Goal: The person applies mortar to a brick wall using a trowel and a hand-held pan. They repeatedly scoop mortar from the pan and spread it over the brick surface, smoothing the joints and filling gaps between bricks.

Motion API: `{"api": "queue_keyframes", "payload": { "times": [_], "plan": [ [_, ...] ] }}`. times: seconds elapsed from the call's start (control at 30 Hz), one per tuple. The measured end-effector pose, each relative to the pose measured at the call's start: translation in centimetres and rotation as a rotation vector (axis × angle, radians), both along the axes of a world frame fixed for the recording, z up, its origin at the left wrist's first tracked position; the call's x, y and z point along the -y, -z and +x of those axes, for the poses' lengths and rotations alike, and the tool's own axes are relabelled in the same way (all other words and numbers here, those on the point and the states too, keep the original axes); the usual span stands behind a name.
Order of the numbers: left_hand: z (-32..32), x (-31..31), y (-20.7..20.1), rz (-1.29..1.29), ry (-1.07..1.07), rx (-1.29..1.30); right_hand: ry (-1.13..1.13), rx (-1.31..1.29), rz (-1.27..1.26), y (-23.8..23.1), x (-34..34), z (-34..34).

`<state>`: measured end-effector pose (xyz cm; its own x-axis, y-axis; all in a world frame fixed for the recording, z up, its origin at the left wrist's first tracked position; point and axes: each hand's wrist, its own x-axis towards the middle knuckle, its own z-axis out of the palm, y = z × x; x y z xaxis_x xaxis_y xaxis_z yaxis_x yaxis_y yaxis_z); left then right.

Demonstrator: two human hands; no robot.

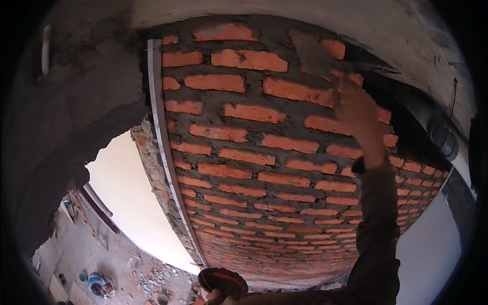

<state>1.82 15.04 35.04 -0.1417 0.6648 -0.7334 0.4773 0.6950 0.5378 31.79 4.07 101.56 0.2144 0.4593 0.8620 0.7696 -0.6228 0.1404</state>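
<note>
My right hand (356,109), raised high against the red brick wall (284,178), is closed round the handle of a trowel. The grey blade of the trowel (311,53) lies against the top courses, close under the ceiling, and is slightly blurred. Grey mortar fills the joints between the bricks and smears some faces near the top. Low in the view, my left hand (216,297) grips the edge of a round, dark mortar pan (222,282). Part of that hand is cut off by the lower edge, and the pan's contents are hard to make out.
A long straight metal bar (161,119) stands along the wall's left edge. Beyond it is a broken dark wall (101,96). A pipe (447,134) runs at the right under the ceiling (284,11). Far below, rubble (157,279) and a blue-and-white shape (98,283) lie on the floor.
</note>
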Motion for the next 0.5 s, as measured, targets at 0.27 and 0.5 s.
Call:
{"api": "queue_keyframes", "payload": {
  "times": [0.27,0.5],
  "plan": [
    [-1.0,0.6,0.2,-0.017,-0.025,0.000,-0.319,-0.353,0.089,-0.2,-10.4,-3.3],
    [-2.3,2.1,0.8,-0.034,-0.053,-0.017,-0.524,-0.430,0.298,1.5,-19.4,-9.1]
  ]
}}
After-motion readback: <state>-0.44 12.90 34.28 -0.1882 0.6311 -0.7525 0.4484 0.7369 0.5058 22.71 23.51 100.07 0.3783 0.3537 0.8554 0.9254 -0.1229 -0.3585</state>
